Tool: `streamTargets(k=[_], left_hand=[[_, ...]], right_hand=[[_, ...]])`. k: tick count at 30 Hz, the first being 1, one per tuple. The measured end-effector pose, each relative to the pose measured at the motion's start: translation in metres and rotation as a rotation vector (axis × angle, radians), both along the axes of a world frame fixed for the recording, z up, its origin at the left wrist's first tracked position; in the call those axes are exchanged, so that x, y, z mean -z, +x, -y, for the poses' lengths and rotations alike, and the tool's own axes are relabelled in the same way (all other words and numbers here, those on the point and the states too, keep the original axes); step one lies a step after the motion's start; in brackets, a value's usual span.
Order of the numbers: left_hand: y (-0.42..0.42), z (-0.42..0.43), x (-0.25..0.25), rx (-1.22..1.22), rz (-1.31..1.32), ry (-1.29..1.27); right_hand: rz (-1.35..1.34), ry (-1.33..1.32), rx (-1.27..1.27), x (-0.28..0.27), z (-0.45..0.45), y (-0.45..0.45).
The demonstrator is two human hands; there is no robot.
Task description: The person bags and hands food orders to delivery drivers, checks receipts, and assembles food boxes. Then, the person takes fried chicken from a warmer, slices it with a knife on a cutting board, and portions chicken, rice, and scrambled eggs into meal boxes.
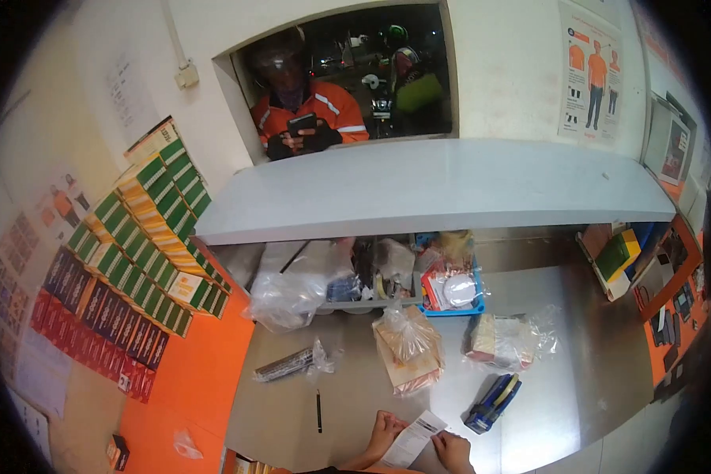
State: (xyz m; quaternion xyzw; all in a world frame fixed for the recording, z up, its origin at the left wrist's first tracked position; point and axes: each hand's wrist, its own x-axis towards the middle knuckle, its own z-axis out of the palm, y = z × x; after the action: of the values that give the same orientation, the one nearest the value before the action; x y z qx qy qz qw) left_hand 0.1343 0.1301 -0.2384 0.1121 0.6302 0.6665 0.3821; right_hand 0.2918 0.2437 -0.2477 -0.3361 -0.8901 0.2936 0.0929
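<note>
Near the counter's front edge, a printed white paper slip [409,444] is stretched between my two hands. My left hand [385,433] pinches its left side, fingers closed on it. The upper right edge is gripped by my right hand [453,453]. To the right of the slip lies a blue and yellow tool [492,404], which looks like a stapler. A tied clear plastic bag with brown paper packets [409,351] rests just beyond my hands. Off to the left is a black pen [319,411].
A raised grey shelf [442,189] spans the back below a window, where a person in an orange jacket [324,110] holds a phone. Stacked boxes [134,261] stand left. A dark wrapped roll [286,365], wrapped packs [502,341] and a blue basket [454,313] occupy the counter.
</note>
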Motion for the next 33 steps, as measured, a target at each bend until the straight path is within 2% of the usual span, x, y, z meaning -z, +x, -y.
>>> streamTargets(k=[1,2,3,4,6,8,9,10,11,12,13,14,15,16,18,19,21,22,24,26,27,29,31,33], left_hand=[[-0.002,-0.001,-0.014,-0.023,0.084,0.027],[-0.005,-0.003,-0.027,-0.045,0.171,0.056],[-0.012,-0.005,-0.039,-0.045,0.169,0.062],[-0.022,-0.007,-0.053,-0.041,0.11,0.109],[-0.042,-0.018,-0.087,-0.068,-0.023,0.187],[-0.064,-0.043,-0.126,-0.161,-0.146,0.223],[-0.085,-0.056,-0.124,-0.154,-0.479,0.095],[-0.098,-0.071,-0.132,-0.189,-0.747,-0.106],[-0.111,-0.082,-0.128,-0.167,-0.96,-0.382],[-0.12,-0.089,-0.111,-0.195,-1.045,-0.458],[-0.122,-0.094,-0.097,-0.228,-1.14,-0.516],[-0.116,-0.094,-0.089,-0.222,-1.097,-0.513],[-0.112,-0.095,-0.083,-0.22,-1.061,-0.509],[-0.114,-0.096,-0.078,-0.179,-1.055,-0.49],[-0.117,-0.095,-0.07,-0.297,-0.97,-0.172],[-0.119,-0.094,-0.064,-0.271,-0.961,-0.166],[-0.125,-0.094,-0.051,-0.25,-0.627,-0.008],[-0.127,-0.094,-0.046,-0.238,-0.623,-0.007],[-0.133,-0.092,-0.037,-0.326,-0.844,-0.122],[-0.151,-0.078,-0.01,-0.316,-0.821,-0.215],[-0.159,-0.069,0.001,-0.309,-0.8,-0.305],[-0.167,-0.047,0.013,-0.3,-0.759,-0.272],[-0.163,-0.032,0.021,-0.294,-0.712,-0.245],[-0.157,-0.018,0.025,-0.253,-0.578,-0.176]], right_hand=[[-0.007,0.003,-0.004,-0.006,0.0,0.002],[0.162,-0.118,-0.074,-0.011,0.0,0.006],[0.334,-0.236,-0.142,-0.014,-0.003,0.007],[0.334,-0.23,-0.141,-0.021,-0.005,-0.001],[-0.364,0.084,0.069,-0.051,-0.009,-0.03],[-0.396,0.139,0.052,-0.081,-0.036,-0.061],[-0.333,0.162,0.056,-0.094,-0.051,-0.08],[-0.35,0.077,0.059,-0.1,-0.068,-0.1],[-0.421,0.043,0.037,-0.091,-0.087,-0.118],[-0.502,-0.008,-0.064,-0.084,-0.105,-0.13],[-0.525,-0.176,-0.198,-0.069,-0.119,-0.139],[-0.573,-0.26,-0.193,-0.061,-0.123,-0.145],[-0.532,-0.227,-0.222,-0.063,-0.125,-0.145],[-0.614,-0.176,-0.221,-0.063,-0.124,-0.148],[-0.582,-0.264,-0.145,-0.059,-0.123,-0.144],[-0.526,-0.336,-0.071,-0.055,-0.123,-0.143],[-0.471,-0.408,0.018,-0.045,-0.121,-0.144],[-0.477,-0.482,0.088,-0.042,-0.119,-0.146],[-0.481,-0.558,0.16,-0.037,-0.118,-0.143],[-0.449,-0.886,0.182,-0.048,-0.118,-0.135],[-0.447,-0.886,0.184,-0.054,-0.12,-0.128],[-0.406,-0.335,0.273,-0.072,-0.127,-0.108],[-0.489,-0.126,0.39,-0.111,-0.145,-0.088],[-0.511,0.294,0.396,-0.118,-0.179,-0.073]])
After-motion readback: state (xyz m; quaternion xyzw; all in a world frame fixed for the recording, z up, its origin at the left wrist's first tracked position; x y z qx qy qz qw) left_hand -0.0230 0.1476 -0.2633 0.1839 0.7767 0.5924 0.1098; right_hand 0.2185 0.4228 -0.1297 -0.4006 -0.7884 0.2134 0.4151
